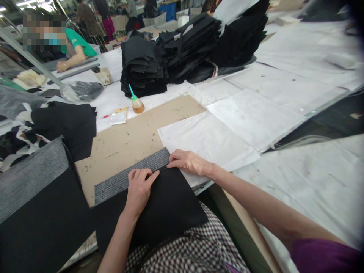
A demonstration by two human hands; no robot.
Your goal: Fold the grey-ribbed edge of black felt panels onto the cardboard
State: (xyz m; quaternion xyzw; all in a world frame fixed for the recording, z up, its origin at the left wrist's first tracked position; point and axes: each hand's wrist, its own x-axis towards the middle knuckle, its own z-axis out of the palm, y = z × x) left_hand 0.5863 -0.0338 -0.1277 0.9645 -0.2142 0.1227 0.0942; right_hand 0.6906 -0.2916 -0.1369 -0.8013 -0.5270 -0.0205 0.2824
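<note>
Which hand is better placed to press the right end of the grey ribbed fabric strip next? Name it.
The right hand, probably: it lies at that end of the grey ribbed strip, while the left hand sits nearer the middle.

I'd call this a workshop. Beyond the fingers (pixel 176 163), thick stacks of black sheets (pixel 187 49) crowd the desk (pixel 307 72), with a co-worker in green (pixel 77 40) farther off.

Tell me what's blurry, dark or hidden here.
Head view: left hand, right hand and ribbed grey strip look fairly clear; head view: people far back look soft; head view: pixelation hides the head of the person in green; head view: darkness blots the upper right corner.
</note>
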